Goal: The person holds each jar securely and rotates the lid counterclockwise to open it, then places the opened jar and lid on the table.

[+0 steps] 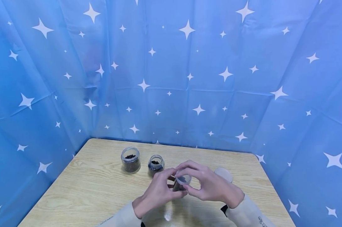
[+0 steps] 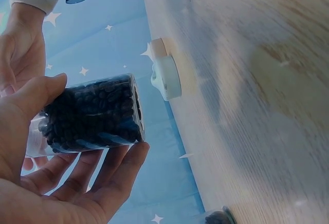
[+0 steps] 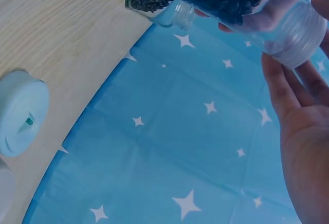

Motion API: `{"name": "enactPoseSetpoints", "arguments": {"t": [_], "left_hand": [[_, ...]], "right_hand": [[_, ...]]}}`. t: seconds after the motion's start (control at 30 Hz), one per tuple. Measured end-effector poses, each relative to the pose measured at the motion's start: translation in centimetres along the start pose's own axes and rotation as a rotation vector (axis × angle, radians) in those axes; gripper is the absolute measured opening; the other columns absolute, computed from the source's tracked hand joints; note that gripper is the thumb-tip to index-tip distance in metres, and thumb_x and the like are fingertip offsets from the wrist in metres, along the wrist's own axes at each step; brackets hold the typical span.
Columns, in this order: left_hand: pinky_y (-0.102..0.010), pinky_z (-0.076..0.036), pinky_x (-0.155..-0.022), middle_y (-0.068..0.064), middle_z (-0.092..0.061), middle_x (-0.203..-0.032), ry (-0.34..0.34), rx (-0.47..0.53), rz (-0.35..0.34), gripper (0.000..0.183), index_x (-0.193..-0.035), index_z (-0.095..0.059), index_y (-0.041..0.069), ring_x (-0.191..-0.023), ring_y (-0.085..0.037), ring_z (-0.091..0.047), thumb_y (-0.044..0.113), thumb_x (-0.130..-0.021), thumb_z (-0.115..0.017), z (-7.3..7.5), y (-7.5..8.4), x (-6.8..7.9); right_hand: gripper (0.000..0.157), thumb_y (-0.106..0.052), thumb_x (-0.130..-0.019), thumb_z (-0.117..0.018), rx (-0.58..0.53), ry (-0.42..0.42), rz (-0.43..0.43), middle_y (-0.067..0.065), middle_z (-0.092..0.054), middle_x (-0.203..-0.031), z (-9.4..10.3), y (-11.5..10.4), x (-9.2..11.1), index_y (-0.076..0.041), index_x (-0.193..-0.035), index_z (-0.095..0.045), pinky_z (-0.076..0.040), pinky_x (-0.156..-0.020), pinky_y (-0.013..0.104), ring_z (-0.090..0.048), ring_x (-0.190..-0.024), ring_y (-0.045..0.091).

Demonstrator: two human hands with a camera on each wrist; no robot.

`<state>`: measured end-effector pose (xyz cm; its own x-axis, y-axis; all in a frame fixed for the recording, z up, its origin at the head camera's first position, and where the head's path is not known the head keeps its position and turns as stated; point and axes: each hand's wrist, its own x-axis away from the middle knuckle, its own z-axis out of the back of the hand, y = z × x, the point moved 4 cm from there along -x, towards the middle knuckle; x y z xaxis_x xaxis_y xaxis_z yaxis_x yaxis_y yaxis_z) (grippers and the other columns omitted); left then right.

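A clear jar [image 2: 95, 113] filled with small dark beans is held above the wooden table. My left hand [image 1: 163, 186] grips its body, thumb on one side and fingers along the other, as the left wrist view shows. My right hand [image 1: 206, 183] pinches the jar's clear, ridged top [image 3: 298, 36] between thumb and fingers. From the head view, both hands partly cover the jar. Close by the left hand stands a smaller open jar [image 1: 156, 166] of dark beans. Behind the right hand lies a pale round lid [image 1: 223, 174], partly hidden by it.
A wider open glass jar [image 1: 130, 160] with dark contents stands farther left on the wooden table [image 1: 83, 189]. In the right wrist view, a white lid [image 3: 23, 113] lies near the table edge. A blue curtain [image 1: 171, 63] with white stars surrounds the table.
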<state>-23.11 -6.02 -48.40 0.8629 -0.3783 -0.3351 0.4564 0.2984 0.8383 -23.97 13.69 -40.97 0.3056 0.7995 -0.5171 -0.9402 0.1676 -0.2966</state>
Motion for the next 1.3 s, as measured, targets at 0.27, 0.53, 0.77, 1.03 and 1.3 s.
{"name": "enactPoseSetpoints", "arguments": {"t": [0.27, 0.53, 0.77, 1.03, 1.3], "left_hand": [[-0.024, -0.07, -0.089, 0.0, -0.081, -0.129, 0.001, -0.001, 0.004, 0.049, -0.139, -0.076, 0.019, -0.118, -0.015, -0.081, 0.021, -0.095, -0.098, 0.0, -0.1, 0.1], [-0.023, -0.07, -0.09, 0.0, -0.081, -0.126, 0.013, -0.017, -0.003, 0.047, -0.134, -0.076, 0.015, -0.119, -0.02, -0.081, 0.023, -0.094, -0.1, 0.0, -0.1, 0.0], [-0.021, -0.069, -0.089, -0.001, -0.081, -0.123, 0.027, -0.042, -0.002, 0.043, -0.129, -0.076, 0.019, -0.117, -0.019, -0.081, 0.024, -0.093, -0.1, 0.1, -0.1, 0.0], [-0.019, -0.068, -0.088, -0.001, -0.081, -0.121, 0.041, -0.036, 0.021, 0.044, -0.129, -0.077, 0.019, -0.115, -0.014, -0.08, 0.021, -0.092, -0.1, 0.1, -0.2, 0.2], [-0.019, -0.068, -0.087, 0.0, -0.08, -0.119, 0.046, -0.048, 0.025, 0.041, -0.126, -0.077, 0.018, -0.113, -0.012, -0.08, 0.021, -0.092, -0.1, 0.1, -0.2, 0.1]], "right_hand": [[0.046, 0.002, -0.095, -0.088, -0.002, -0.003, 0.002, 0.009, -0.074, -0.147, -0.1, 0.1, 0.0, -0.014, -0.136, -0.074, -0.064, -0.113, 0.027, -0.077, -0.133, 0.021], [0.047, 0.001, -0.094, -0.088, 0.012, 0.003, 0.01, 0.012, -0.073, -0.148, 0.0, 0.0, -0.1, -0.015, -0.137, -0.074, -0.065, -0.112, 0.027, -0.077, -0.132, 0.023], [0.049, -0.006, -0.096, -0.092, 0.089, 0.065, -0.041, 0.01, -0.073, -0.149, 0.1, -0.2, -0.1, -0.013, -0.141, -0.076, -0.07, -0.106, 0.037, -0.079, -0.127, 0.024], [0.047, -0.019, -0.095, -0.098, 0.178, 0.202, -0.143, 0.004, -0.076, -0.141, -0.4, -1.1, -0.2, -0.014, -0.138, -0.078, -0.072, -0.102, 0.042, -0.08, -0.124, 0.024], [0.052, -0.024, -0.089, -0.102, 0.326, 0.369, -0.316, 0.003, -0.08, -0.132, -1.3, -2.2, 0.3, -0.014, -0.136, -0.08, -0.072, -0.098, 0.043, -0.081, -0.119, 0.022]]}}
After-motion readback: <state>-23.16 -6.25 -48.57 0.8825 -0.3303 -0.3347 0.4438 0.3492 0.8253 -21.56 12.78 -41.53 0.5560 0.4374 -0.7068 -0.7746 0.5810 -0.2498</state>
